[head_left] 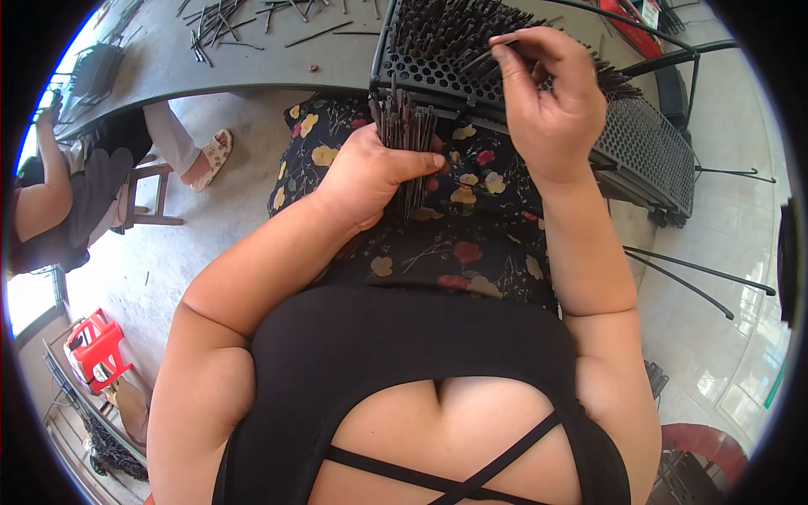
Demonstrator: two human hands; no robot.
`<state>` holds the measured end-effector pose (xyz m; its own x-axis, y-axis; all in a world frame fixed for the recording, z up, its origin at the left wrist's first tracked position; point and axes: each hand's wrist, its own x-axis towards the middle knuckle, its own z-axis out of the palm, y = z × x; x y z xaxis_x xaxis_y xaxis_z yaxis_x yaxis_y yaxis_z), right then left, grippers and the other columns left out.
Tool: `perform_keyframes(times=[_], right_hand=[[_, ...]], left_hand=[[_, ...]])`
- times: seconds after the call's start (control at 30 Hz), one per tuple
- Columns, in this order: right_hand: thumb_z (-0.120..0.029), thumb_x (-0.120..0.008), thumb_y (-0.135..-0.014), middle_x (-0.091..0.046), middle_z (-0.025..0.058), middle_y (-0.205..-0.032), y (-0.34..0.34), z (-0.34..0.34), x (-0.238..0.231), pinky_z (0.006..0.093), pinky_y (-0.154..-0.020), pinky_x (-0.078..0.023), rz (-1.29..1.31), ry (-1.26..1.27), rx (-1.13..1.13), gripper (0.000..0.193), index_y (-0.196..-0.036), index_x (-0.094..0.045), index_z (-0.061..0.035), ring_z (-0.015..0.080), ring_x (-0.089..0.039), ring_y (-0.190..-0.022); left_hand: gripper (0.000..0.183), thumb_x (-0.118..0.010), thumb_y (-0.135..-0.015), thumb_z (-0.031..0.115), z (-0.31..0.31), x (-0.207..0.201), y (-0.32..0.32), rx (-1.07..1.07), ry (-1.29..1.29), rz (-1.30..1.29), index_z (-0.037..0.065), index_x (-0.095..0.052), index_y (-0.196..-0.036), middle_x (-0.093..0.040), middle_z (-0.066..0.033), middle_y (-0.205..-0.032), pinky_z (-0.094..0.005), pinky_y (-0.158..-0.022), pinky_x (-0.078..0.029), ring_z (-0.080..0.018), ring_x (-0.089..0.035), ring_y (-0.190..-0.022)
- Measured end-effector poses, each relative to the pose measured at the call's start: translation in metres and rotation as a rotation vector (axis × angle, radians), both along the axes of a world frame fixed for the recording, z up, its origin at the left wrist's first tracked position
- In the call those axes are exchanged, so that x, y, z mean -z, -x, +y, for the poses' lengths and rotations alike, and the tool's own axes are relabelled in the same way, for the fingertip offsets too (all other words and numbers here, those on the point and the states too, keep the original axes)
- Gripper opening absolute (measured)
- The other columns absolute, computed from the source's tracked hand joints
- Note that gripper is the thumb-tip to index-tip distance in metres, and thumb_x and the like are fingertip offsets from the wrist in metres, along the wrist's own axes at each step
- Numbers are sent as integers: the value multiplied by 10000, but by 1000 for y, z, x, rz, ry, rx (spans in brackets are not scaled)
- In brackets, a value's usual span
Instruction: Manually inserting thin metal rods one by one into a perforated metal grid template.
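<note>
"Left grip, what does it hold?"
"It's wrapped round a bundle of thin sticks at twelve o'clock. My right grip, near one, pinches a single stick by the holed tray; I can't tell whether its tip touches."
"How would I work it well?"
"I'd steady the bundle and angle the lone stick clear of the packed sticks."

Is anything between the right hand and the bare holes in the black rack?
Nothing visible blocks the right hand from the black rack: bare holes show along its near side. Upright dark sticks crowd it farther back; the bundle in the left hand rises by the rack's left corner.
</note>
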<state>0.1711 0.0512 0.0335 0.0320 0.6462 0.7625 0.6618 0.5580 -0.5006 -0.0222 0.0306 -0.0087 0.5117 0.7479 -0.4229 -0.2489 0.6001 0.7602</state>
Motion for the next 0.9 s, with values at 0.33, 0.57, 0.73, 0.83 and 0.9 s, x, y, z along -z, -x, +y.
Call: perform_keyframes(times=[0.33,0.57,0.73,0.83,0.9], right_hand=[[-80,-776,-760,-691,78,-1032,22,-22,-1,314,-803,-507,243,387,-375,328,-1079,-701,-73,222,-649,-912],[-161,-769,-778,-664,165,-1196,48,-61,17,362,-884,-527,4,431,-649,404,-1146,-667,-32,307,-667,-1043],[-53,-798,-729,-701,110,-952,57,-62,26,334,-690,-561,39,246,-481,203,-894,-678,-50,263,-690,-786],[-59,-788,-766,-668,125,-1078,49,-43,19,323,-857,-524,65,180,-504,251,-975,-652,-34,248,-651,-973],[-50,-771,-802,-607,137,-1218,43,-37,6,329,-909,-501,139,178,-344,382,-1138,-593,-23,221,-622,-1053]], left_hand=[[179,-706,-787,-22,-5,-9,4,186,-26,-164,9,-653,-956,-657,-67,-832,-296,-678,-524,-167,-634,-722],[449,-796,-769,96,-11,8,32,524,-291,-74,28,-630,-1181,-621,-91,-1196,-338,-980,-484,-208,-585,-1136],[469,-860,-698,124,-17,-1,28,646,-635,132,-1,-643,-1094,-653,-98,-1087,-327,-932,-494,-202,-609,-1038],[357,-786,-707,25,-23,-1,22,383,-535,209,6,-653,-1038,-681,-50,-955,-311,-836,-519,-158,-631,-905],[342,-734,-730,-30,-20,-11,14,88,-225,-48,24,-650,-1057,-685,-39,-930,-308,-751,-538,-154,-639,-866]])
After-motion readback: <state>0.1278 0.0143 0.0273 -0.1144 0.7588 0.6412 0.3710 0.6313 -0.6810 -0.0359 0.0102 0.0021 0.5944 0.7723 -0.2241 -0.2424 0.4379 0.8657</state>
